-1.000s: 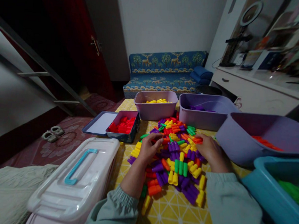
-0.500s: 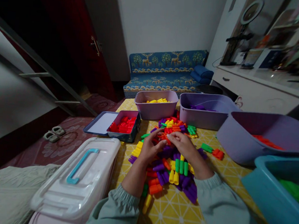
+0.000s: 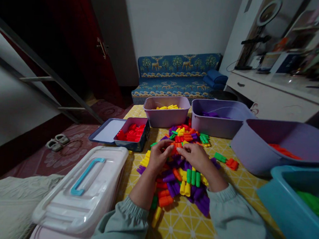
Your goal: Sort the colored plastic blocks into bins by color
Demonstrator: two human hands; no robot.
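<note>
Between my hands is an orange toy building block (image 3: 176,147), pinched from both sides over the pile. The fingers of my left hand (image 3: 159,156) are closed on its left side. My right hand (image 3: 195,157) grips its right side with thumb and forefinger. Under and around both hands spreads a heap of mixed plastic blocks, among them green blocks (image 3: 193,177), yellow blocks (image 3: 185,189), purple blocks (image 3: 202,203) and orange blocks (image 3: 166,199). A green block (image 3: 220,157) and a red-orange block (image 3: 232,163) lie to the right of the heap.
Around the yellow tablecloth (image 3: 177,232) stand a bin of yellow blocks (image 3: 165,117), a bin of purple blocks (image 3: 217,125), a bin with orange blocks (image 3: 254,150) and a blue bin with green pieces (image 3: 283,197). Left are an open tin (image 3: 135,146) of red blocks and a lidded box (image 3: 94,188).
Both hands have drawn slightly apart and turned a little, so the orange block between them shows more. The bins and pile look the same.
</note>
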